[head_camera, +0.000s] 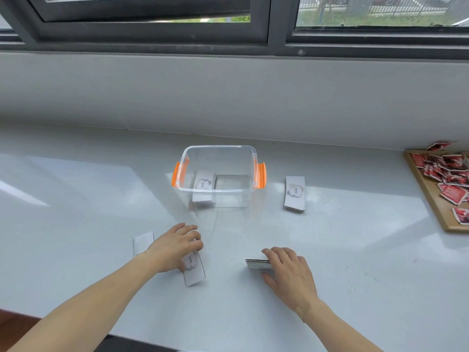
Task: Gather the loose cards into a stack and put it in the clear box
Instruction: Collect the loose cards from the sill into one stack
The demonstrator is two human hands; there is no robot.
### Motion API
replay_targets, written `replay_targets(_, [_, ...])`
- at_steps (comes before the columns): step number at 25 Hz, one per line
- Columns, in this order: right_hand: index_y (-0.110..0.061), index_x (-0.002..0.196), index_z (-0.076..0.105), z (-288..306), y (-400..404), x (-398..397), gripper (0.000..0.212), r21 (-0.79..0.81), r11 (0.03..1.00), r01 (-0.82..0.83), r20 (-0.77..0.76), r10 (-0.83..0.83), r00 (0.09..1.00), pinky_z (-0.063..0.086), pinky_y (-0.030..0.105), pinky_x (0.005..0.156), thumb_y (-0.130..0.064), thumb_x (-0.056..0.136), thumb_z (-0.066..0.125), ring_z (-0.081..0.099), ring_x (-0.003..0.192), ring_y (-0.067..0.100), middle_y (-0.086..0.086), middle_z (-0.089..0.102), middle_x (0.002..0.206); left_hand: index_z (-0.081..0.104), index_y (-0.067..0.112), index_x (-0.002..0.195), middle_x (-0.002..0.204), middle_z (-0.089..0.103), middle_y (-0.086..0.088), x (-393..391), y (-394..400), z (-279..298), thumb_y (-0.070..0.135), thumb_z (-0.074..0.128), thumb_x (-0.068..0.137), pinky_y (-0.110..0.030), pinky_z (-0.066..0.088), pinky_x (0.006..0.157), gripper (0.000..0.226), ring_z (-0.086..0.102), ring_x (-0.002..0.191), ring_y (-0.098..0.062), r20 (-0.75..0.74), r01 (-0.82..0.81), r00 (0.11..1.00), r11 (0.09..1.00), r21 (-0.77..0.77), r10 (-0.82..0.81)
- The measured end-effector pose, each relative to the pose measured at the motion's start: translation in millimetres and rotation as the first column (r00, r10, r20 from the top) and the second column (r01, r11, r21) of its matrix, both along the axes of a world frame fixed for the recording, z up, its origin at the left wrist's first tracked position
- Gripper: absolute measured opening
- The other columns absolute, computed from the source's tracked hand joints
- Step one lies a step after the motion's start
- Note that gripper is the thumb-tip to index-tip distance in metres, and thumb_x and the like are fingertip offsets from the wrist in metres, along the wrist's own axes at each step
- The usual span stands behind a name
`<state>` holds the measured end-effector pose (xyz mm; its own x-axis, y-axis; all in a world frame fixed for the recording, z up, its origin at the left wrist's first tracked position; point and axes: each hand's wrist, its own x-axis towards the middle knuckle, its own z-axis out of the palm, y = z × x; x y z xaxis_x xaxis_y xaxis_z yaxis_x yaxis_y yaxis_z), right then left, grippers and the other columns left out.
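Note:
A clear box [247,196] with orange side clips stands mid-counter, with a stack of white "love" cards [203,185] lying inside at its left. My left hand [175,246] rests curled on a loose white card [195,269] on the counter. Another white card [143,242] lies just left of that hand. My right hand [289,271] grips a thin stack of cards [257,263] held edge-on just above the counter. A further stack of white cards [294,193] lies right of the box.
A wooden tray [431,196] holding several red packets sits at the far right. A grey wall and window frame rise behind the white counter. The counter's front edge runs along the bottom of the view.

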<state>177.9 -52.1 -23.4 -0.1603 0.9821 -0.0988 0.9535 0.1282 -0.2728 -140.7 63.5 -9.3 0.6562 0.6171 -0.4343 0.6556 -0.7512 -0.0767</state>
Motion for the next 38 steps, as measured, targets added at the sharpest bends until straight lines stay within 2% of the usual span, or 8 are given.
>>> replay_targets(4, [-0.026, 0.122, 0.055, 0.1, -1.0, 0.6, 0.049, -0.001, 1.000, -0.002, -0.020, 0.002, 1.000, 0.052, 0.035, 0.077, -0.039, 0.077, 0.071, 0.058, 0.110, 0.023, -0.008, 0.062, 0.119, 0.049, 0.026, 0.106, 0.107, 0.057, 0.008, 11.7, -4.0, 4.9, 0.032, 0.061, 0.091, -0.045, 0.019, 0.118, 0.020, 0.045, 0.118, -0.016, 0.176, -0.183, 0.967, 0.983, -0.016, 0.183])
replay_targets(9, [-0.026, 0.134, 0.046, -0.5, -2.0, 0.6, 0.059, -0.011, 1.000, -0.004, -0.040, 0.003, 0.999, 0.051, 0.035, 0.083, -0.042, 0.081, 0.066, 0.052, 0.118, 0.023, -0.007, 0.057, 0.128, 0.059, 0.017, 0.109, 0.103, 0.056, -0.002, 62.8, -29.9, 4.3, 0.013, 0.052, 0.096, -0.044, 0.048, 0.083, 0.015, 0.054, 0.099, -0.026, 0.535, -0.465, 0.678, 0.858, -0.220, 0.504])
replay_targets(18, [-0.030, 0.146, 0.029, -0.5, -7.0, -2.2, 0.079, -0.006, 0.999, 0.048, -0.061, -0.048, 0.997, 0.052, 0.037, 0.094, -0.039, 0.079, 0.070, 0.041, 0.134, 0.027, 0.003, 0.038, 0.152, 0.064, 0.020, 0.116, 0.112, 0.057, -0.001, 156.2, -66.3, 0.8, 0.008, 0.041, 0.086, -0.023, 0.042, 0.098, 0.040, 0.054, 0.111, -0.012, 0.463, -0.262, 0.516, 0.647, -0.716, 0.721])
replay_targets(24, [-0.026, 0.142, 0.034, -4.1, -2.2, -4.5, 0.064, -0.039, 0.996, 0.086, -0.054, -0.088, 0.995, 0.052, 0.034, 0.086, -0.035, 0.085, 0.062, 0.043, 0.128, 0.024, -0.002, 0.038, 0.150, 0.061, 0.017, 0.109, 0.110, 0.059, -0.001, 167.3, -70.9, -4.3, 0.003, 0.057, 0.074, -0.027, 0.048, 0.091, 0.038, 0.058, 0.103, -0.015, 0.437, -0.314, 0.494, 0.623, -0.717, 0.752])
replay_targets(30, [-0.028, 0.117, 0.056, -1.5, -1.6, -4.0, 0.036, -0.013, 0.999, 0.051, 0.027, -0.051, 0.998, 0.049, 0.030, 0.052, -0.043, 0.085, 0.064, 0.055, 0.087, 0.020, -0.009, 0.062, 0.098, 0.051, 0.024, 0.105, 0.108, 0.058, 0.001, 158.9, -76.1, -10.1, 0.002, 0.050, 0.067, -0.017, 0.045, 0.082, 0.043, 0.056, 0.100, -0.013, 0.408, -0.312, 0.379, 0.530, -0.789, 0.831])
replay_targets(33, [-0.024, 0.103, 0.064, -1.1, -2.2, -2.3, 0.034, 0.016, 0.999, 0.029, 0.031, -0.029, 0.999, 0.047, 0.031, 0.042, -0.038, 0.075, 0.078, 0.058, 0.075, 0.022, -0.007, 0.065, 0.084, 0.053, 0.024, 0.118, 0.116, 0.056, 0.004, 121.8, -66.7, -12.7, -0.003, 0.050, 0.069, -0.009, 0.038, 0.091, 0.056, 0.052, 0.113, -0.011, 0.453, -0.403, 0.456, 0.631, -0.663, 0.766])
replay_targets(36, [-0.023, 0.100, 0.065, -1.0, -2.2, -2.0, 0.028, 0.028, 0.999, 0.038, 0.006, -0.038, 0.999, 0.047, 0.032, 0.042, -0.035, 0.077, 0.077, 0.058, 0.076, 0.023, -0.007, 0.065, 0.084, 0.054, 0.022, 0.128, 0.130, 0.053, 0.001, 52.0, -45.5, -10.3, 0.001, 0.052, 0.068, -0.029, 0.039, 0.102, 0.064, 0.043, 0.125, -0.022, 0.427, -0.457, 0.745, 0.858, -0.232, 0.513])
replay_targets(38, [-0.023, 0.099, 0.065, -0.9, -3.2, -2.1, 0.026, 0.026, 0.999, 0.046, -0.004, -0.046, 0.999, 0.047, 0.033, 0.042, -0.034, 0.077, 0.077, 0.058, 0.076, 0.023, -0.008, 0.065, 0.084, 0.048, 0.029, 0.136, 0.145, 0.043, 0.002, 0.7, -33.5, -4.2, 0.000, 0.050, 0.068, -0.037, 0.035, 0.109, 0.073, 0.031, 0.138, -0.026, 0.271, -0.432, 0.857, 0.898, -0.086, 0.438])
